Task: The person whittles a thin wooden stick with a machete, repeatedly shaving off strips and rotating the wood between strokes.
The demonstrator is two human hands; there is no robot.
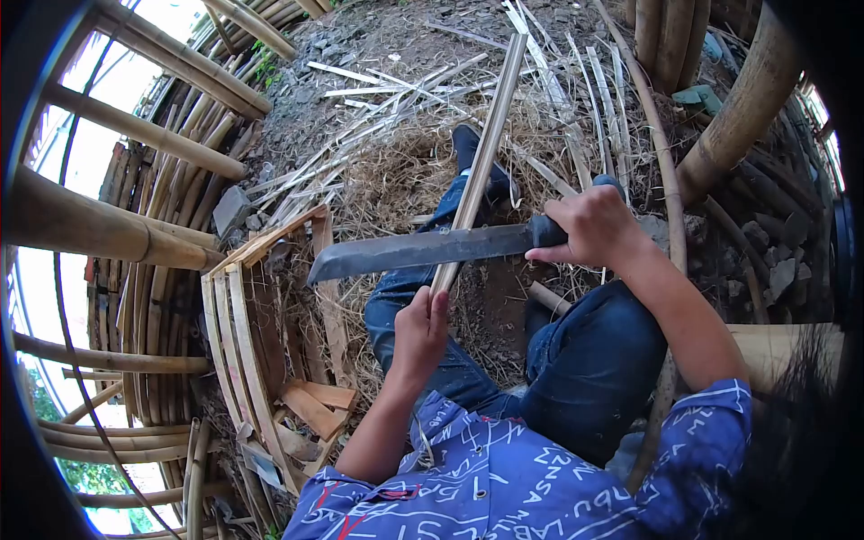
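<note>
Here we are with a long pale bamboo strip (490, 135) running from between our legs out to the far side, and the left hand (419, 335) is wrapped around its near end, thumb along the top. The right hand (594, 220) grips the handle of the big knife (396, 252), whose blade lies across the strip, tip pointing left; how deep the edge bites, if at all, we cannot tell. The fingers sit fairly close to that blade, so we'd want the near grip firm and low, the blade square to the strip, and the pressure short and even rather than one hard shove. The outstretched leg (396, 310) passes just below the steel, so a slip looks like the real danger; angling the edge away from the jeans seems wise. As for the surface, no bench here: we're down on bare, gritty ground (387, 45), with straw (396, 184) heaped around the foot and loose pale strips (346, 73) scattered beyond. On the left stands a slatted wooden crate (243, 333), with bamboo poles (99, 225) walling that side; over right, a thick pole (738, 108) leans above broken stones (781, 279).
</note>
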